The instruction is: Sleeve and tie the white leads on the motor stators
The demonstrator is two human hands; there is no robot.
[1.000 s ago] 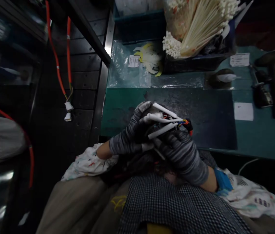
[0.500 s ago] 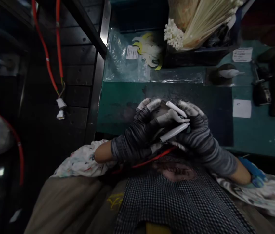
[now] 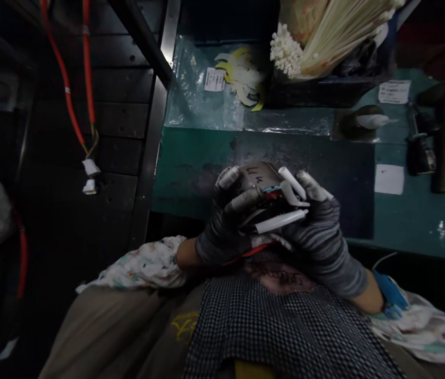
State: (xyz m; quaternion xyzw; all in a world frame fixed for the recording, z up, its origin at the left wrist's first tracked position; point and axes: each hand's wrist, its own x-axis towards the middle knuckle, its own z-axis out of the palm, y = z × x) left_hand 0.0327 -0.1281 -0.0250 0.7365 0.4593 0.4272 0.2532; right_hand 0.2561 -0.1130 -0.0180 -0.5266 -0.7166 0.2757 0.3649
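Observation:
Held at the bench's near edge is a round grey-brown metal part point(image 3: 251, 178) with handwriting on its outer wall, like a motor housing or stator. Red and blue show at its opening. White sleeved leads point(image 3: 280, 221) stick out to the right. My left hand point(image 3: 228, 221), in a dark knitted glove with pale-wrapped fingertips, is closed around the part's left side. On the other side my right hand point(image 3: 315, 221), gloved alike, is closed at the sleeves' ends and the part's right side; its exact hold is partly hidden. A red cable point(image 3: 252, 252) runs below the hands.
A dark mat point(image 3: 349, 184) lies on the green bench top. Behind it are a plastic bag with yellow-edged strips point(image 3: 246, 79), a bin with a bundle of thin white sticks point(image 3: 325, 42), and a small bottle point(image 3: 370, 121). Orange cables with white connectors point(image 3: 90, 168) hang at left.
My left hand has turned around the metal part, and its handwritten wall and red-blue opening now show. The white sleeves have shifted slightly. My right hand stays beside their ends.

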